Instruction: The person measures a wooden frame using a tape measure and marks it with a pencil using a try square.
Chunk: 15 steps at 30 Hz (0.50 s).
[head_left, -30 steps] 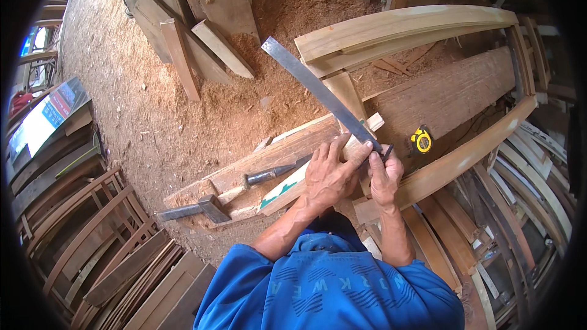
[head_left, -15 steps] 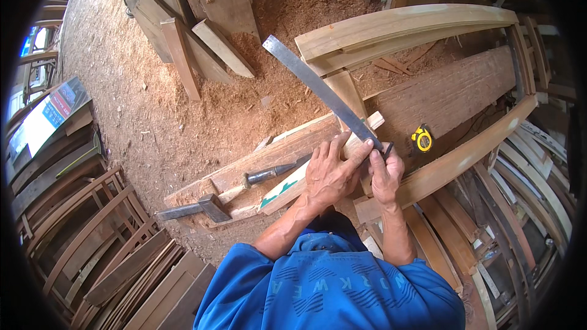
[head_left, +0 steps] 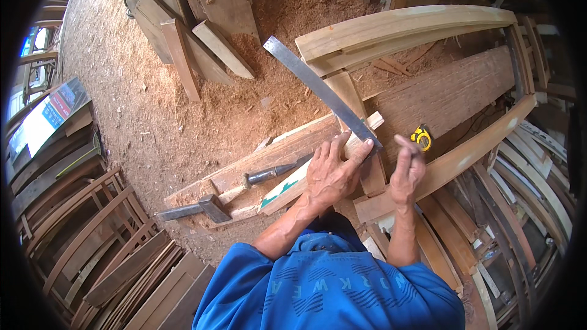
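Observation:
My left hand [head_left: 330, 171] is closed round a pale wooden strip [head_left: 287, 188] with green marks, its thumb pressing on the end of a long flat steel blade [head_left: 318, 88], like that of a square. The blade slants across the strip toward the far left. My right hand [head_left: 408, 171] is raised off the wood, left of the yellow tape measure [head_left: 422, 138]. Its fingers are bent together, and whatever they may hold is hidden. A hammer [head_left: 211, 206] and a dark-handled chisel [head_left: 269, 174] lie on the thick plank left of my left hand.
A curved wooden frame [head_left: 409, 27] lies over the plank [head_left: 452, 91] to the right. Boards stand in the sawdust [head_left: 202, 122] at the far left. Stacked frames and slats [head_left: 92, 232] line the left side; more curved pieces [head_left: 520, 171] fill the right.
My right hand has moved right, away from the blade's near end, toward the tape measure. My left hand, the strip and the blade have stayed almost where they were.

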Tool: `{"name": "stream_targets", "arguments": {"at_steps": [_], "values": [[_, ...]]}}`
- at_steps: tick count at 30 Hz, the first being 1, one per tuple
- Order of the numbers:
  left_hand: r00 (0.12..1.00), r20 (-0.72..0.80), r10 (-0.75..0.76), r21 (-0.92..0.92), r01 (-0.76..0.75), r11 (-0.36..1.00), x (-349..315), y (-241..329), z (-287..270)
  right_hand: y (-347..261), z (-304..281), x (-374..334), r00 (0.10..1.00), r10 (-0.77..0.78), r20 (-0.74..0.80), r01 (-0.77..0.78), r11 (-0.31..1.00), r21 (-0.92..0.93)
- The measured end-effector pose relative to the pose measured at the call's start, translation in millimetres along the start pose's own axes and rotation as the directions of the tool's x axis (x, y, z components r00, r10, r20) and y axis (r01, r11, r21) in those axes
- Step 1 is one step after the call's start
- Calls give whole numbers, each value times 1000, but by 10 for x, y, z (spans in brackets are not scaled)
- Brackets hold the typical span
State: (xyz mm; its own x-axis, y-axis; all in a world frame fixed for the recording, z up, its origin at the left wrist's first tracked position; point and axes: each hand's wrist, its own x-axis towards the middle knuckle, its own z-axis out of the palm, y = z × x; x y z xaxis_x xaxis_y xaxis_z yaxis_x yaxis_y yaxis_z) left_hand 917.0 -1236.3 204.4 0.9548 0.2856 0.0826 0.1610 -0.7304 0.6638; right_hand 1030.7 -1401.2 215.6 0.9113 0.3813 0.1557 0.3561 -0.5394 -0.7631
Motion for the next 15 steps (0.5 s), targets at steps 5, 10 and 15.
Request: {"name": "stream_targets", "arguments": {"at_steps": [5, 10, 15], "values": [[1000, 15, -15, -16, 16, 1000, -2, 16, -21, -338, -359, 177, 998, -56, 28, 53, 992, 115], [1000, 4, 3, -9, -3, 1000, -8, -3, 11, -504, -266, 394, 945, -211, 249, 167, 968, 186], [1000, -20, 15, -17, -15, 1000, -9, -12, 6, -593, -340, 420, 935, -198, 294, 158, 975, 154]]}}
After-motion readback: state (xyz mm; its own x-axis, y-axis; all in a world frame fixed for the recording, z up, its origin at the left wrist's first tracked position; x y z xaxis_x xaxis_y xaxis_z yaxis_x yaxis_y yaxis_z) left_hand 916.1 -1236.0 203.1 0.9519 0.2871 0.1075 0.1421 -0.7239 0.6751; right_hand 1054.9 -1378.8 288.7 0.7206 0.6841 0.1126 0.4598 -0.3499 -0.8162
